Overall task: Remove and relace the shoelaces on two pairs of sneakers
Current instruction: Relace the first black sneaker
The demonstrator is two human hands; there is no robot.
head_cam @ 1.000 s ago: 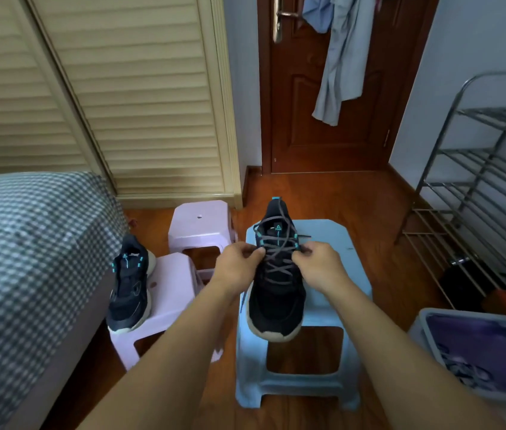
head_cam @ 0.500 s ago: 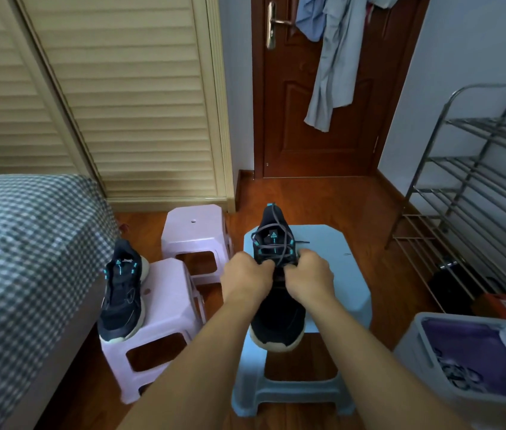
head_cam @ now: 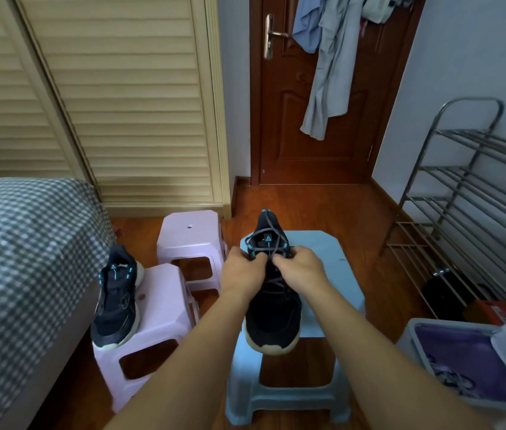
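Observation:
A black sneaker (head_cam: pixel 271 311) with a tan sole stands on the light blue stool (head_cam: pixel 323 246), toe toward me. Its grey lace (head_cam: pixel 264 240) crosses the tongue in loops near the top eyelets. My left hand (head_cam: pixel 240 270) and my right hand (head_cam: pixel 302 268) meet over the upper lacing, each pinching a strand of that lace. A second black sneaker (head_cam: pixel 118 297) with teal accents sits on the near lilac stool (head_cam: pixel 158 308), left of my arms.
Another lilac stool (head_cam: pixel 191 231) stands behind the first. A checked bed (head_cam: pixel 21 256) fills the left. A metal shoe rack (head_cam: pixel 469 212) lines the right wall, with a grey bin (head_cam: pixel 462 361) and a red box (head_cam: pixel 493 310) below it. A brown door (head_cam: pixel 316 119) is ahead.
My hands came together at the top of the lacing, and lace loops now lie over the tongue. The view shifted a little.

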